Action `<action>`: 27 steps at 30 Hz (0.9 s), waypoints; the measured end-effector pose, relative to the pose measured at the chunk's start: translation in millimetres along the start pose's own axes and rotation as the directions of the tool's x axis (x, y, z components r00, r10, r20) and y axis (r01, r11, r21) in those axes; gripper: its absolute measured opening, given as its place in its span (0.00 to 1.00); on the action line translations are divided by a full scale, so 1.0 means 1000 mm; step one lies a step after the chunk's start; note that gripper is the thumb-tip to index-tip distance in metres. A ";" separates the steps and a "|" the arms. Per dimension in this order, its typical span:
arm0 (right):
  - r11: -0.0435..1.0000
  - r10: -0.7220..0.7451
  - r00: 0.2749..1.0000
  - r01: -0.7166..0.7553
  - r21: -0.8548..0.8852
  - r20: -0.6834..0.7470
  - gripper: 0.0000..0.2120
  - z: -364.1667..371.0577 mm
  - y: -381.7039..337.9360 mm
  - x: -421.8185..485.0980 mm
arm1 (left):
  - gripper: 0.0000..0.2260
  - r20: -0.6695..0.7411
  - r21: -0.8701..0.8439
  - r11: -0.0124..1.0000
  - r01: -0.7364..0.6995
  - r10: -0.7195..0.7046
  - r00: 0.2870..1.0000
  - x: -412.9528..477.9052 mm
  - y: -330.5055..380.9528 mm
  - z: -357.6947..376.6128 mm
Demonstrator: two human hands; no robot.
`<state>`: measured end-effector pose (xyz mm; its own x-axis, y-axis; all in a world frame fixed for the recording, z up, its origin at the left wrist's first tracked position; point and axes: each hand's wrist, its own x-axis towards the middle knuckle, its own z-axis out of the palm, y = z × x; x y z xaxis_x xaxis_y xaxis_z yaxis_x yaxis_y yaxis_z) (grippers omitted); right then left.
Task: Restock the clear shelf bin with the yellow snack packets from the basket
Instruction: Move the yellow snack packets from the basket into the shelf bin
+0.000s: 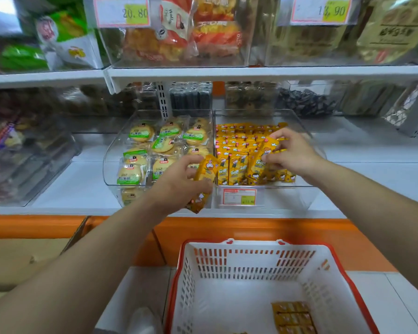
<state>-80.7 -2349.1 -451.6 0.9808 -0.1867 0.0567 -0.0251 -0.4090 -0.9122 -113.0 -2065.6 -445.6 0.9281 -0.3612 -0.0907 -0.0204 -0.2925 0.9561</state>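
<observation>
1. Bin status: the clear shelf bin [287,198] sits on the shelf [82,184], to the right of a neighbouring bin [111,150] of round cakes. Yellow snack packets [237,143] stand in rows from its back wall to its front wall. It is judged to be largely stocked.
2. Right hand: the right hand [292,153] is inside the bin, above the front rows. Its fingers [275,135] pinch a single packet [268,147], which is tilted and not yet seated in a row.
3. Left hand: the left hand [179,186] is at the bin's front-left corner, over the wall shared with the neighbouring bin. Its fingers [191,163] are curled round a held bundle [206,169] of the same packets. The bundle is outside the bin, and the number of packets in it cannot be told.
4. Basket status: the basket [251,263] stands below the shelf. A last stack [292,317] of packets lies flat on its floor at the near right. Something at the frame's lower edge is cut off and cannot be identified.
5. Progress judgement: the task is at a late stage.
6. Steps left:
   - Seat the single packet in a row.
   - Move the held bundle into the bin.
   - Collect the last stack from the basket.
</observation>
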 end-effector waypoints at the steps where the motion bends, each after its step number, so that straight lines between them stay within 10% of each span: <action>1: 0.999 -0.007 1.000 0.007 -0.043 0.009 0.22 0.005 0.004 0.007 | 0.23 -0.012 -0.007 1.000 0.002 -0.002 1.000 -0.001 0.000 -0.002; 22: 0.717 -0.140 0.985 0.170 -0.676 0.099 0.28 0.027 0.011 0.029 | 0.11 -0.046 0.004 1.000 -0.010 0.010 0.999 0.015 0.003 0.012; 27: 0.923 -0.156 0.986 0.169 -0.345 0.064 0.11 -0.016 -0.011 -0.020 | 0.16 -0.034 -0.010 1.000 0.010 -0.010 0.999 0.018 0.008 0.026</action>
<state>-103.0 -2355.2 -436.3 0.9830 -0.0628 0.1727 0.0758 -0.7173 -0.6926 -105.5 -2097.2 -447.2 0.9402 -0.3282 -0.0909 -0.0077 -0.2874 0.9578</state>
